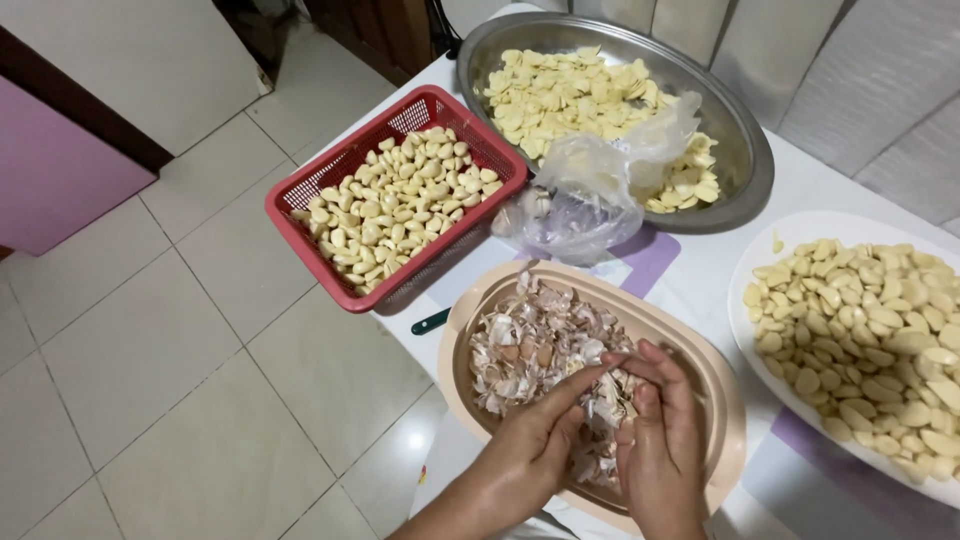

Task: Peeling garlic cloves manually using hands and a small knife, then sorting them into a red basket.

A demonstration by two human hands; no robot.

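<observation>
My left hand (535,440) and my right hand (660,440) meet over a beige oval tray (720,385) that holds a pile of papery garlic skins (530,345). The fingertips of both hands pinch a garlic clove (612,365) between them, with loose skin hanging below. A red plastic basket (300,200) of peeled garlic cloves sits to the left. On the right, a white plate (800,235) carries more peeled cloves.
A large steel bowl (745,150) of sliced garlic stands at the back, with a crumpled clear plastic bag (590,195) over its front rim. A dark green handle (431,321) pokes out beside the tray. Tiled floor (180,350) lies left of the table edge.
</observation>
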